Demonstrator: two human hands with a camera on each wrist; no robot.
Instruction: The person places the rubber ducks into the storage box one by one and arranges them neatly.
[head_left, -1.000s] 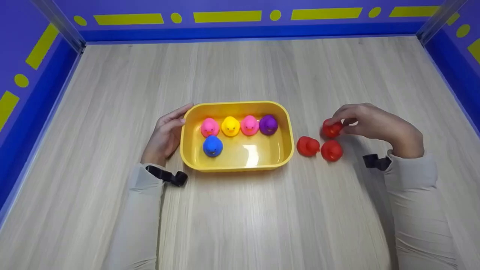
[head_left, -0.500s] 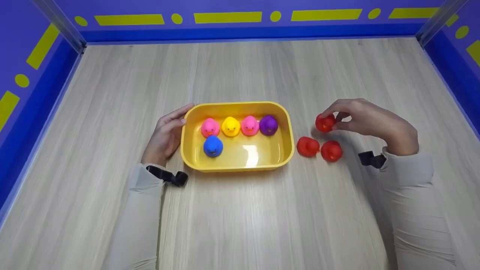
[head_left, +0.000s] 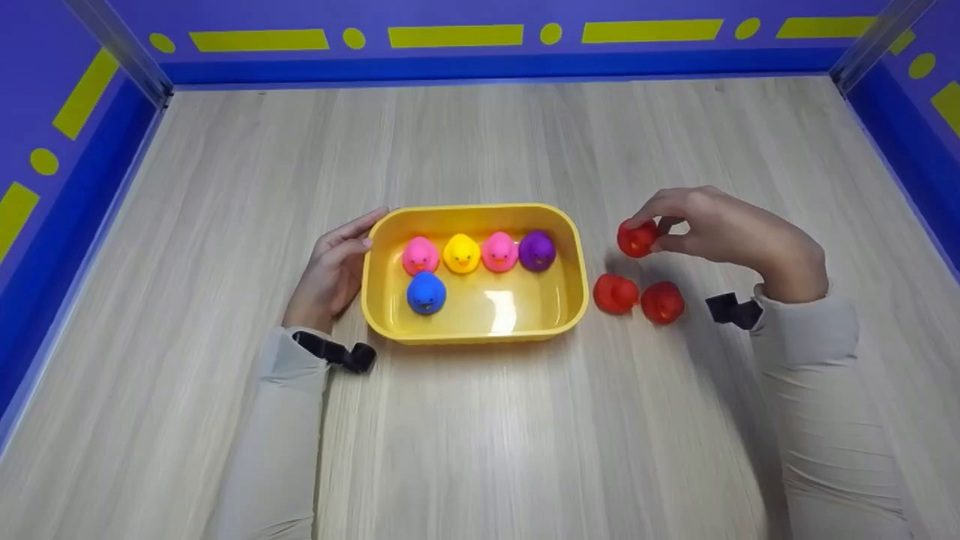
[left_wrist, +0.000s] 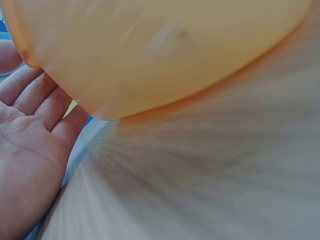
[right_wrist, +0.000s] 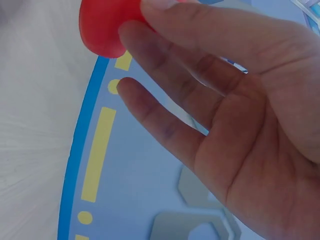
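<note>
My right hand pinches a red rubber duck between thumb and fingers, lifted a little above the table, right of the yellow tub. The right wrist view shows the same red duck at the fingertips. Two more red ducks sit on the table below it. Inside the tub stand a pink duck, a yellow duck, another pink duck, a purple duck and a blue duck. My left hand rests open against the tub's left wall.
The wooden table is fenced by blue walls with yellow marks at the back and both sides. Black wrist straps sit on both grey sleeves.
My right hand has lifted the red duck off the table and carried it up and to the left, toward the tub. The left hand and the tub have stayed put.
</note>
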